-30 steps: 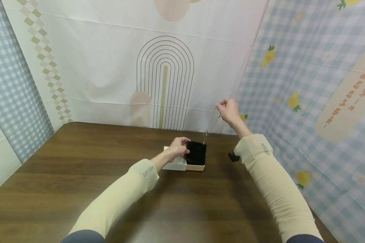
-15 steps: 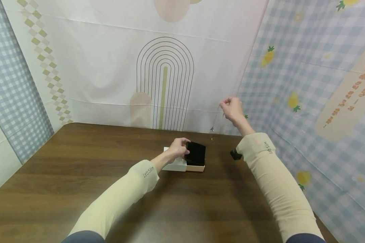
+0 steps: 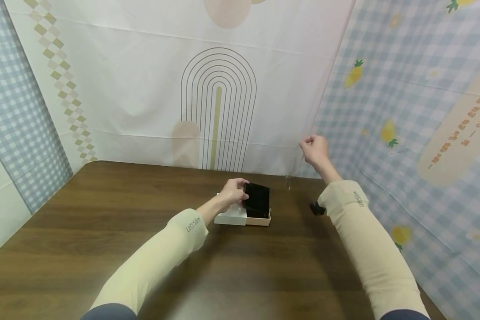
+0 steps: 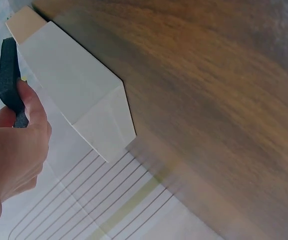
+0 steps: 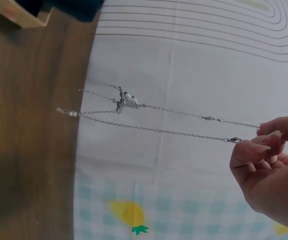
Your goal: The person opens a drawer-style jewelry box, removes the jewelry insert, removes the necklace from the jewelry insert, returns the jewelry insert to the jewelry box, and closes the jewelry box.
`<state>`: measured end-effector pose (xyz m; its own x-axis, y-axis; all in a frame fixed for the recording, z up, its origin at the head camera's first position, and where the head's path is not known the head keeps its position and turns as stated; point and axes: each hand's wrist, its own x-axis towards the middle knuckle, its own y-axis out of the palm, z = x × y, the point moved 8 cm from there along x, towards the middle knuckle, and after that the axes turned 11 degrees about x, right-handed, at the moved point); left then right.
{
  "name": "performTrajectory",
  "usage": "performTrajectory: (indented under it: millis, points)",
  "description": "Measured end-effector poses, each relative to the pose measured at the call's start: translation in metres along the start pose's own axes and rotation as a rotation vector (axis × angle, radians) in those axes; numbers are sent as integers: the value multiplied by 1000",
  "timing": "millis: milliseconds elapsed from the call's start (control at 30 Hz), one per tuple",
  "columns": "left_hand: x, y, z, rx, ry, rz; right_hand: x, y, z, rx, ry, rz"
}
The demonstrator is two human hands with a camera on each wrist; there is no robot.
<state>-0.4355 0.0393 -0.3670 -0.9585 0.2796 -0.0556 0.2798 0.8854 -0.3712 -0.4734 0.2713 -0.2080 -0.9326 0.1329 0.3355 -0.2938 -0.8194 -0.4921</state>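
Cream sleeves (image 3: pixel 150 260): reaching forward and away, lower on the left, raised on the right.
Brown table (image 3: pixel 224 278): wood-grained, running beneath both forearms.
White box cover (image 3: pixel 230 218): lying flat on the wood, long side running left to right, covering only part of the tan tray (image 3: pixel 258 221) that juts out to the right.
Left hand (image 3: pixel 232 192): above the white cover, pinching the black pad's near-side edge between thumb and fingers.
Black pad (image 3: pixel 257 198): squarish, tilted up over the tan tray, broad dark face toward the head camera; hard to tell whether touching the tray below.
Right hand (image 3: pixel 315 150): up in the air, right of the box and well apart from it, thumb and fingertips pressed together on the necklace's clasp end.
Silver necklace (image 5: pixel 168 132): hanging free below and slightly left of the right fingertips, between that hand and the pad; nearer to the right hand, out of the left hand's reach.
Necklace's long axis: close to upright, pointing down toward the table, with two strands close together.
Silver pendant (image 5: pixel 129 100): dangling well down from the pinch, apart from pad and tray.
White cloth (image 3: pixel 144 89): hanging behind everything, printed with thin arches.
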Motion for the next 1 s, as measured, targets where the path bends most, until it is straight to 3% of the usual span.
performTrajectory:
  millis: [233,467,700,1000]
  points:
    - [0,-4,1,-9,-12,-8,0,-6,-18,12,-10,-7]
    - [-2,-6,0,-9,-4,-10,-5,-13,-34,-44,-35,-11]
    - [0,-6,2,-18,1,-9,-7,-13,-56,-50,-20,32]
    - [-1,-8,1,-21,3,-18,-12,-13,-71,-69,-50,29]
